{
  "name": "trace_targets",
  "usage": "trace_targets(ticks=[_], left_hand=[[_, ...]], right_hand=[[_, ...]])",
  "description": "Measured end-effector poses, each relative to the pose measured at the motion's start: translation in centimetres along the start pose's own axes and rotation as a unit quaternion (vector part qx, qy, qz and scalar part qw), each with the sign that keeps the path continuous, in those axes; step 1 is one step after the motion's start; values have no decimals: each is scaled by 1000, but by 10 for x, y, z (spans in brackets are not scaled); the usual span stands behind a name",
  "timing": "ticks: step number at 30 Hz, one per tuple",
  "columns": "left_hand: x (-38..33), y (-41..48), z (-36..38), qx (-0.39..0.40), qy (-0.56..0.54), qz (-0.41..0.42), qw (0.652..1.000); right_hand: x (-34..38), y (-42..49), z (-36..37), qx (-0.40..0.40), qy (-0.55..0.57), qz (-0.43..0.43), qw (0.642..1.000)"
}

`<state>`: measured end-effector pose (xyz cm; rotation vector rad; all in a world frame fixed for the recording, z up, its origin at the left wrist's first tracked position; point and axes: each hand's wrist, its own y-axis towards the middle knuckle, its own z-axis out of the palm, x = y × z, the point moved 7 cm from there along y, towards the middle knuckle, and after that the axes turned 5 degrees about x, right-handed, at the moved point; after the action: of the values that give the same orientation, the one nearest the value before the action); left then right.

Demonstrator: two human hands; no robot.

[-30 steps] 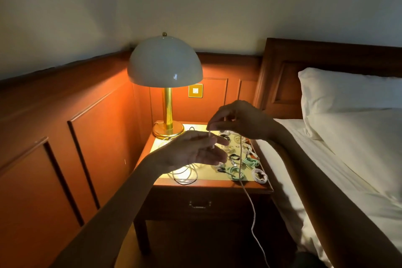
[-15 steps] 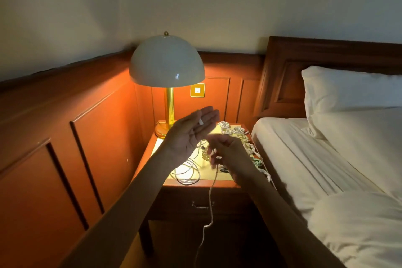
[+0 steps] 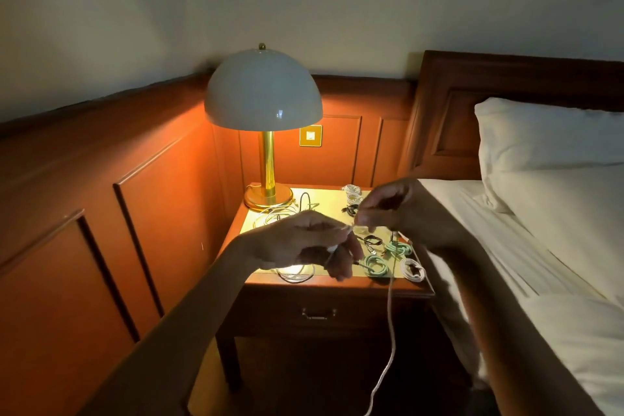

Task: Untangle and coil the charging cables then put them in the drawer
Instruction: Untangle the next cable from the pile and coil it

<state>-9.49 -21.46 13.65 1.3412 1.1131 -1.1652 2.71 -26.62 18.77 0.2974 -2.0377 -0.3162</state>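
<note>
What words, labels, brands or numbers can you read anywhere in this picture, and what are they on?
No readable text anywhere.
The wall plate: a plain white square, no lettering.
The white cable and the coiled cables on the nightstand: too small and dim to show any marking.

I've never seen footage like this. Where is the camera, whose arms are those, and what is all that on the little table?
No machine here: the camera sits on a person's head and looks forward and down, so the two arms reaching in are that person's own. The left hand and the right hand each pinch a white cable, whose loose end hangs down past the front of the nightstand. On the lit top lie coiled green cables, a white coil, small black cables and a loose pale tangle, beside a lamp. The drawer below is shut. A bed stands to the right.
</note>
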Motion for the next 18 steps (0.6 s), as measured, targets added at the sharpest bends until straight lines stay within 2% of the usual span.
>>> trace_targets(ticks=[2,3,5,6,7,8,10,12,13,14,16,17,18], left_hand=[[-3,4,-4,-80,-106,80,988],[-1,7,-11,-142,-160,122,969],[13,12,-29,-248,-260,188,914],[22,13,-39,-294,-264,204,896],[31,12,-48,-343,-213,200,893],[38,9,-56,-390,-109,181,896],[45,2,-62,-429,164,126,879],[51,3,-60,-375,356,76,853],[55,5,-57,-321,386,57,863],[57,7,-52,-258,372,37,891],[56,7,-37,-153,224,17,962],[52,6,-28,-114,123,24,986],[47,3,-22,-88,31,36,995]], right_hand=[[-34,-7,17,-90,140,42,985],[-53,-13,30,-128,181,82,972],[-78,-25,60,-166,206,153,952],[-84,-30,73,-165,198,172,951],[-86,-34,81,-157,167,183,956],[-86,-37,82,-140,96,185,968],[-75,-35,73,-84,-116,168,975],[-57,-29,55,-38,-250,142,957],[-47,-25,41,-33,-288,135,947],[-38,-22,25,-37,-312,130,940],[-23,-14,-3,-33,-302,117,946],[-18,-10,-10,-22,-256,104,961],[-15,-8,-14,-18,-195,90,976]])
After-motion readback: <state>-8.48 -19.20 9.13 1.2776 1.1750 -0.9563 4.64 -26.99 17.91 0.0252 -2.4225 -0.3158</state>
